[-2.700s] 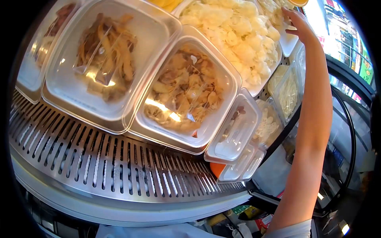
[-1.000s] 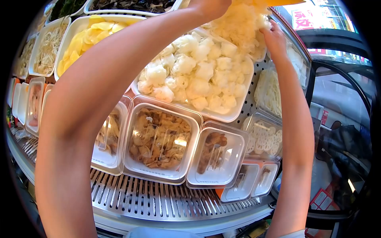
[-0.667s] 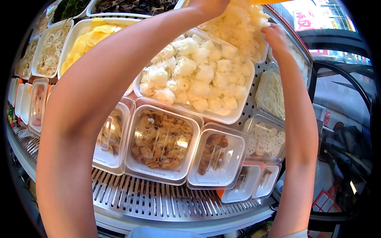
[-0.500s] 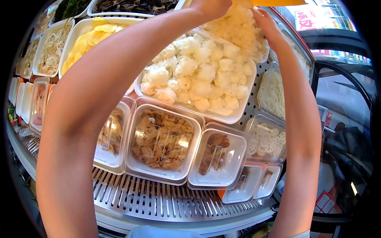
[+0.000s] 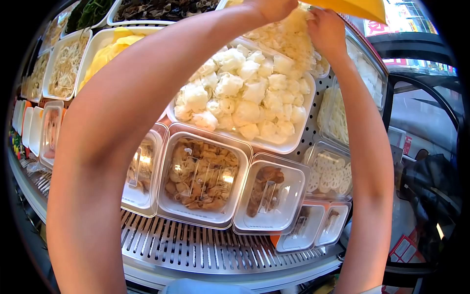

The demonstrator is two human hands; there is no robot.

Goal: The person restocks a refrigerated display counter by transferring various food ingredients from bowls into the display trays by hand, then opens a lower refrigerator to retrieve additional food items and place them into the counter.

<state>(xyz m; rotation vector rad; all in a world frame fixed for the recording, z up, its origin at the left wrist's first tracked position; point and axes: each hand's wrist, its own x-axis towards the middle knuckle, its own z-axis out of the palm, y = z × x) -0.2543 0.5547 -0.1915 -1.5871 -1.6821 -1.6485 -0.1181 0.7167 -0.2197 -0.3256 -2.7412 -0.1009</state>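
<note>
My left hand (image 5: 275,9) is at the top edge of the view, above a heap of pale shredded food (image 5: 284,39); its fingers are mostly cut off or hidden. At the right side of that heap is my right hand (image 5: 327,30), its fingers bent together against the pale shreds; what they hold, if anything, is too small to tell. A yellow container (image 5: 360,9) shows just above my right hand, only partly in view. Below both hands lies a white tray (image 5: 299,142) of whitish clumps.
Lidded clear tubs (image 5: 203,171) of brown food stand in front, beside a tub of sliced lotus root (image 5: 330,171). A slotted metal grille (image 5: 196,247) runs along the near edge. Trays of yellow slices (image 5: 110,51) and dark food (image 5: 156,10) are at upper left; curved black framing (image 5: 416,41) is at right.
Both my hands are now over the pale food, where only one arm showed at first. Lately my right hand has moved up and left, its fingers closing, and more of the yellow container shows.
</note>
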